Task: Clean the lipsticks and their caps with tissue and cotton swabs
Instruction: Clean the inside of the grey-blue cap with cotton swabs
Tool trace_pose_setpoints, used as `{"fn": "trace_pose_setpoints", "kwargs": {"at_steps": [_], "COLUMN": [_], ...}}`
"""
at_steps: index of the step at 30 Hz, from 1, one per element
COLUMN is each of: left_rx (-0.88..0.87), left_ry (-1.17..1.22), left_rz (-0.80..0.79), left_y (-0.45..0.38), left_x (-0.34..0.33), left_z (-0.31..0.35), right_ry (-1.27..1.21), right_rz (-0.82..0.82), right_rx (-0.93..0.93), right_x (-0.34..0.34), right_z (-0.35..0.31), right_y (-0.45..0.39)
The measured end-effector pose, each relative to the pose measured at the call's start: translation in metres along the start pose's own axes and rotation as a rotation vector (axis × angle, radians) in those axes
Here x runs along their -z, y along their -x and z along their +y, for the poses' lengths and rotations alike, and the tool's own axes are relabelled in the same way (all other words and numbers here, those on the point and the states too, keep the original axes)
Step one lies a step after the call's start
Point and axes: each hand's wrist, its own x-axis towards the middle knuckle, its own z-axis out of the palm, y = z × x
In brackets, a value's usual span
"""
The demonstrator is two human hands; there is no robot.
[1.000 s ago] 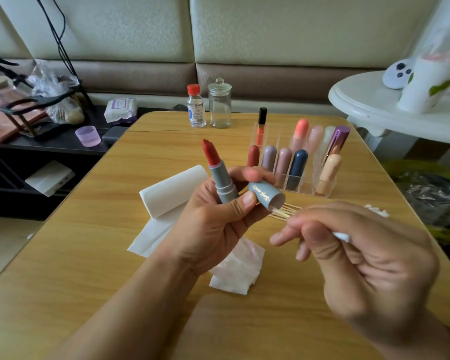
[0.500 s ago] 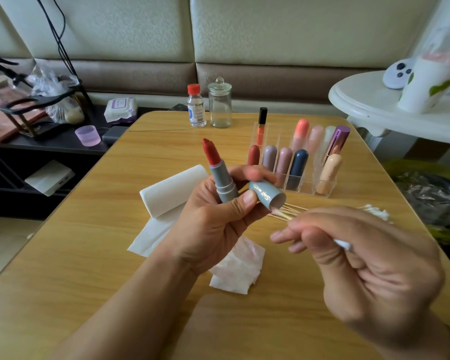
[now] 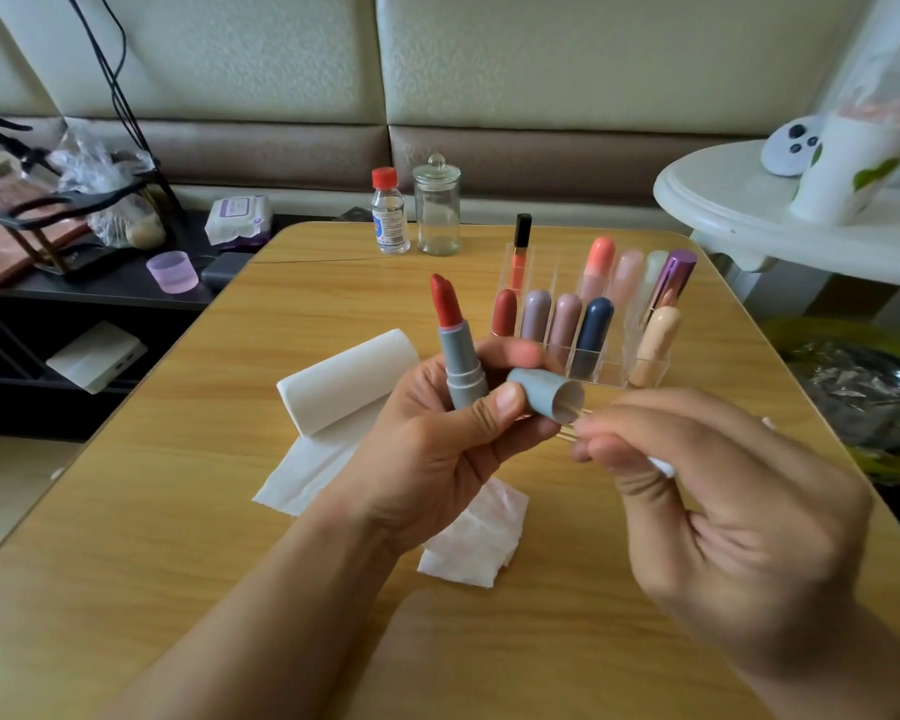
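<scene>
At centre left of the frame, a tissue roll (image 3: 346, 379) is lying on the wooden table (image 3: 126, 511). In the middle, the left hand (image 3: 437, 449) is gripping an upright red lipstick (image 3: 455, 345) and its grey cap (image 3: 544, 394), open end facing right. At lower right, the right hand (image 3: 723, 511) is pinching a cotton swab (image 3: 663, 466), its stick reaching into the cap's mouth. Behind, more lipsticks are standing in a clear organiser (image 3: 601, 374).

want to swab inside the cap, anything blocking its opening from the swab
Nothing visible does. The cap, held in the left hand, points its open mouth at the right hand, which pinches the swab right at the rim.
</scene>
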Motion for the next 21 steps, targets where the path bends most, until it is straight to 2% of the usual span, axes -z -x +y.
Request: {"fn": "trace_pose_setpoints", "kwargs": {"at_steps": [6, 9, 13, 15, 21], "left_rx": [-0.048, -0.040, -0.019, -0.023, -0.037], "left_ry": [-0.005, -0.007, -0.004, 0.005, -0.003], "left_rz": [0.007, -0.006, -0.018, -0.018, -0.027], "left_y": [0.000, -0.001, -0.001, -0.001, -0.001], "left_x": [0.003, 0.002, 0.001, 0.001, 0.003], "left_z": [0.002, 0.001, 0.000, -0.001, -0.001], "right_ry": [-0.315, -0.204, 0.053, 0.068, -0.360], "right_rz": [-0.014, -0.004, 0.032, 0.023, -0.024], "right_rx": [-0.191, -0.167, -0.033, -0.006, -0.260], "right_x": [-0.001, 0.000, 0.003, 0.001, -0.006], "right_z": [-0.011, -0.005, -0.003, -0.007, -0.016], "right_y": [-0.003, -0.003, -0.003, -0.001, -0.004]}}
